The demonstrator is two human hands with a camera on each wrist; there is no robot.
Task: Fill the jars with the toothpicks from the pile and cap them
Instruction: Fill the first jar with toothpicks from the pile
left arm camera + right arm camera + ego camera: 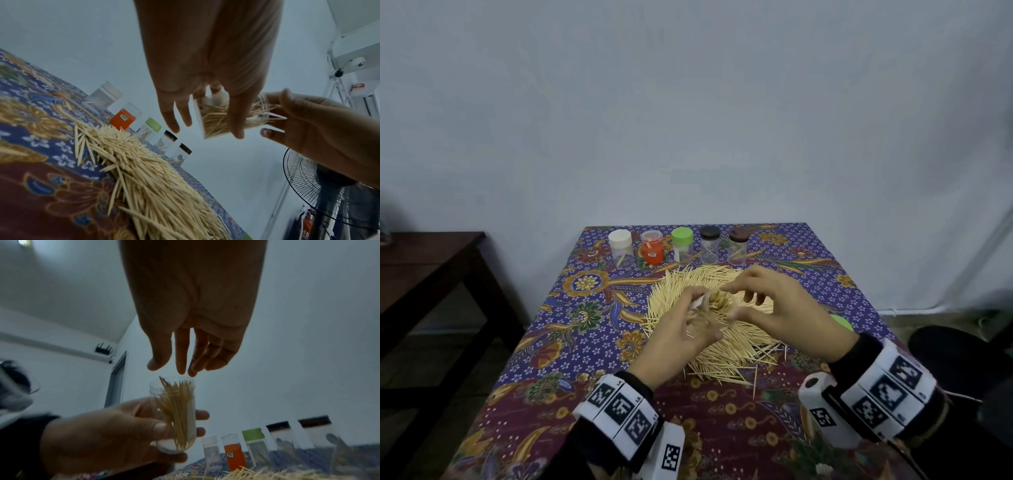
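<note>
A clear jar (717, 301) (174, 410) packed with toothpicks is gripped by my left hand (681, 335), tilted above the toothpick pile (726, 342) (144, 170). Its mouth has no cap, and toothpick tips stick out of it. My right hand (763, 301) (183, 368) hovers at the jar's mouth with loosely straight fingers, holding nothing I can see. A loose green lid (840, 322) lies on the cloth behind my right wrist.
Along the back of the patterned tablecloth (585, 329) stands a row of capped jars: white lid (620, 245), orange jar (652, 253), green lid (682, 243), black lid (710, 240), brown lid (738, 241). A dark wooden table (431, 267) stands left, a fan (329, 186) right.
</note>
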